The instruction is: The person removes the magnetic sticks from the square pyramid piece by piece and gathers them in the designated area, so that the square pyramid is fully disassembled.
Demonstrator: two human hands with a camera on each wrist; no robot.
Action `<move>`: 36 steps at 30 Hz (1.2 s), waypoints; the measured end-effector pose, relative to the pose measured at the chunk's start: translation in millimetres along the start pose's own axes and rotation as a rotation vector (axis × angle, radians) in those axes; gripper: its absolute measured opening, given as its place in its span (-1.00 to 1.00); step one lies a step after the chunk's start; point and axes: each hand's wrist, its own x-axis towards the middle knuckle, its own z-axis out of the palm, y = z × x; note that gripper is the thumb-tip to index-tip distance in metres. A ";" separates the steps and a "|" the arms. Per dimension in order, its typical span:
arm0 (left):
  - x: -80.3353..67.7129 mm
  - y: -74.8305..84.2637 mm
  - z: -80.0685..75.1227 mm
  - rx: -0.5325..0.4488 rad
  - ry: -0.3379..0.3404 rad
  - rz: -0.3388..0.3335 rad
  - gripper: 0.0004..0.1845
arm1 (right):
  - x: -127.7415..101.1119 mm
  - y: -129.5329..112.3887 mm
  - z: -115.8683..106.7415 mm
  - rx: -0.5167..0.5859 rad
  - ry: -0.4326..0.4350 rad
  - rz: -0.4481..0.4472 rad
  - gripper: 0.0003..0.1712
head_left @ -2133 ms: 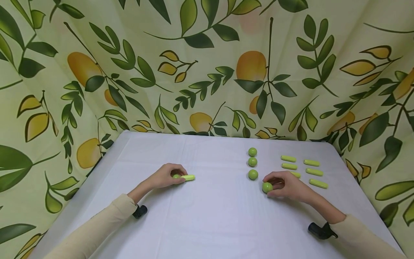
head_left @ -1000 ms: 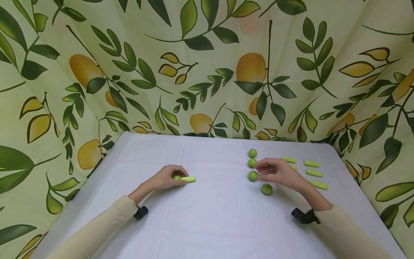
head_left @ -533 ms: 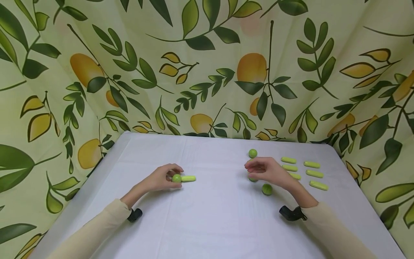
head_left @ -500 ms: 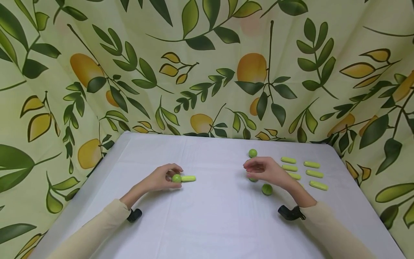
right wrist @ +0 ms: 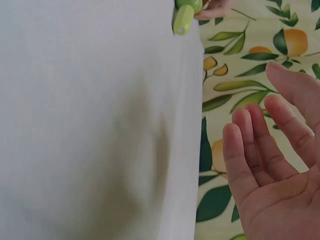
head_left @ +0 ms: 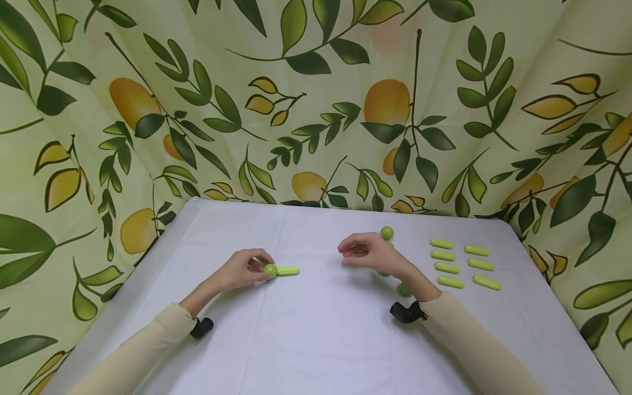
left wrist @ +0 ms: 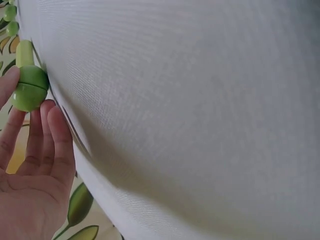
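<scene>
On the left half of the table a glossy green ball (head_left: 270, 270), with a seam round it in the left wrist view, sits end to end with a ridged light-green stick (head_left: 288, 270). My left hand (head_left: 247, 267) holds this ball between thumb and fingertips; the stick points right, away from the hand. My right hand (head_left: 367, 253) is raised over the table right of the stick, fingers loosely bent, with nothing in its grasp in the right wrist view (right wrist: 270, 150). Behind it, more green balls are partly covered by the hand and wrist; the farthest ball (head_left: 387, 232) shows best.
Several light-green sticks (head_left: 446, 267) lie in two columns at the right of the white-covered table (head_left: 306, 340). The nearest green ball (head_left: 404, 289) is beside my right wrist. A leaf-and-fruit patterned cloth (head_left: 316, 109) hangs round the table's back and sides.
My right hand has let go of a green ball at the near end of the row and moved left past the others. My left hand loosened, then closed on its ball again.
</scene>
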 end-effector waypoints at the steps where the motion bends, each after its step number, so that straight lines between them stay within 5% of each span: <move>1: 0.3 0.3 -0.1 0.001 0.000 -0.002 -0.75 | 4.0 0.4 3.8 0.009 -0.008 0.000 -0.60; 16: 6.3 0.1 -2.5 -0.038 -0.017 -0.011 -0.78 | 57.3 10.1 61.8 -0.005 -0.099 -0.033 -0.63; 36: 8.9 5.7 -7.4 -0.017 -0.037 -0.034 -0.79 | 90.3 5.9 98.1 -0.046 -0.127 -0.044 -0.69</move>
